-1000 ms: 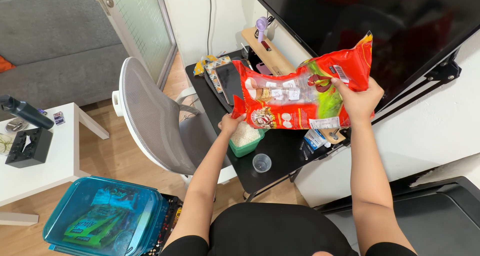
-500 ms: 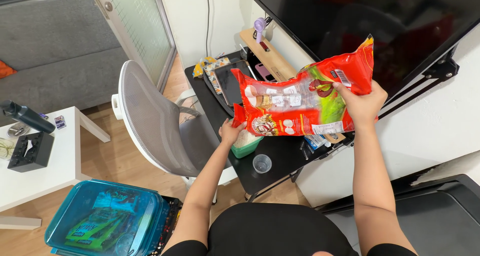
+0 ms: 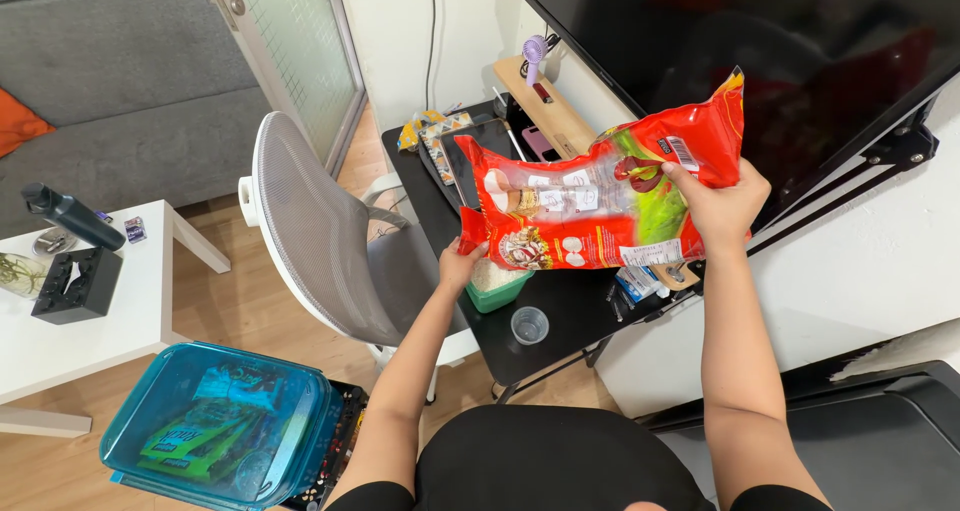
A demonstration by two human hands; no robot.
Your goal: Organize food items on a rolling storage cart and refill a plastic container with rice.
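**Rice bag levels over the tub**

Right hand [image 3: 722, 203] grips the red bag [image 3: 600, 206] high; left hand [image 3: 462, 263] pinches its lower corner above the green tub [image 3: 496, 289]. The bag has barely shifted lately, so pouring seems paused, though the spout is hidden.

The floor [image 3: 230, 301] is light wood laminate, and the walls [image 3: 870, 271] are plain white, with a large black screen [image 3: 740, 41] mounted on a black bracket at upper right. A grey mesh-backed office chair [image 3: 310, 231] stands just beside a small black table [image 3: 560, 301], and a frosted glass door [image 3: 300, 51] in a metal frame separates this area from a grey sofa [image 3: 130, 101] at upper left. A white side table [image 3: 90, 341] stands at left, a translucent blue lidded bin [image 3: 220, 421] sits on the floor below it, and the lighting is even and diffuse.
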